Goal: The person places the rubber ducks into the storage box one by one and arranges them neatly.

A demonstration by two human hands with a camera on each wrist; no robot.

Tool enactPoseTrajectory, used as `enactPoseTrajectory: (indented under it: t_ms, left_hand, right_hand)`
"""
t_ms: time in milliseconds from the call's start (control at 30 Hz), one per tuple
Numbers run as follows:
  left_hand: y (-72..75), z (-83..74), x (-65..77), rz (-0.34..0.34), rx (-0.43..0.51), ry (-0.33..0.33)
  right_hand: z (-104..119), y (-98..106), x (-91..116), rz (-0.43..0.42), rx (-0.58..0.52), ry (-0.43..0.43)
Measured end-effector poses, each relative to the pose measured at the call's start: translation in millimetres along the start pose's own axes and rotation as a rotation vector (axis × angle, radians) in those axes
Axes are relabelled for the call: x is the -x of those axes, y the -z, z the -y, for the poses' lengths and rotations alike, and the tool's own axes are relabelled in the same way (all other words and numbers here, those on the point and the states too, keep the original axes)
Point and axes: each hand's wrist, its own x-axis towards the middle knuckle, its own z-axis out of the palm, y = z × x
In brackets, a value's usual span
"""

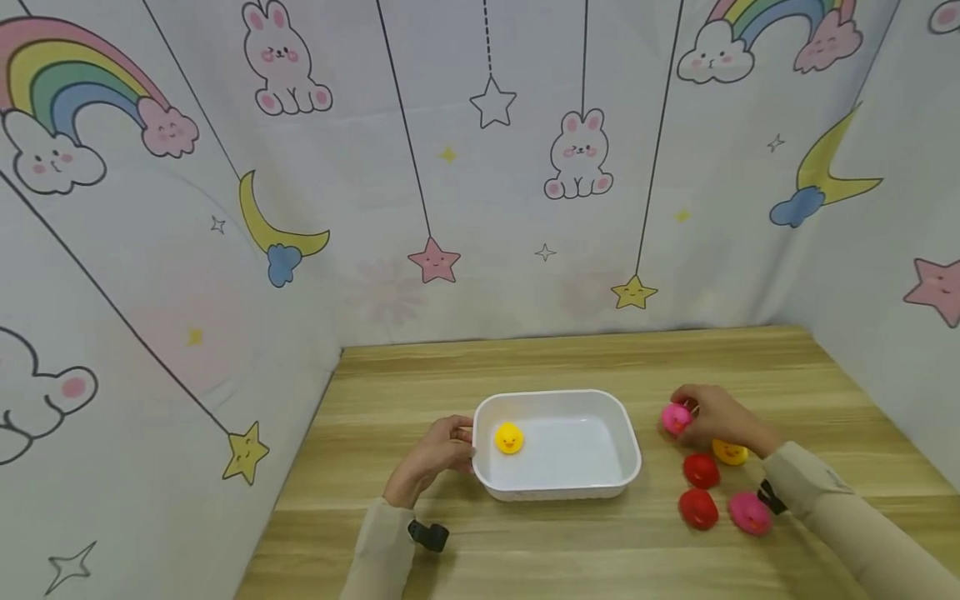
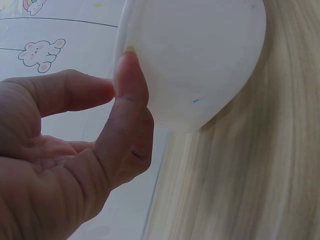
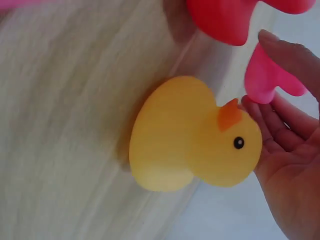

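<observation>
My left hand (image 1: 437,452) is at the left end of a white plastic tub (image 1: 558,492). In the left wrist view, its thumb and a finger pinch the tub's rim. A yellow rubber duck (image 1: 509,438) sits inside the tub near the left end. To the right of the tub, my right hand (image 1: 718,417) holds a pink rubber duck (image 1: 676,419) between thumb and fingers, low over the table. Close beside that hand, a second yellow rubber duck (image 3: 170,135) is on the table, partly hidden by the hand in the head view.
Two red rubber ducks (image 1: 701,471) and another pink duck (image 1: 750,512) sit on the wooden table (image 1: 570,550) under and beside the right forearm. A white curtain with printed rabbits and stars (image 1: 495,200) stands behind the table and along its sides.
</observation>
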Motion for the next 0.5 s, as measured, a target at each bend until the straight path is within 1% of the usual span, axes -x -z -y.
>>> enactPoseTrajectory:
  t_ms: [67, 233, 367, 433, 500]
  left_hand:
    - [-0.2, -0.4, -0.5, -0.003, -0.004, 0.001]
    - [0.2, 0.5, -2.1, 0.003, -0.001, 0.005]
    - [0.4, 0.7, -1.9, 0.002, 0.002, 0.006]
    - [0.3, 0.1, -1.5, -0.001, 0.003, 0.007]
    - [0.1, -0.1, -0.9, 0.001, 0.006, 0.01]
  right_hand:
    - [2, 3, 0, -0.01, -0.066, -0.014]
    - [11, 13, -1, -0.036, -0.192, -0.044]
    - [19, 19, -1, -0.033, -0.291, -0.051]
    - [22, 20, -1, -0.029, -0.31, -0.05]
    - [24, 21, -2, -0.026, -0.304, -0.05]
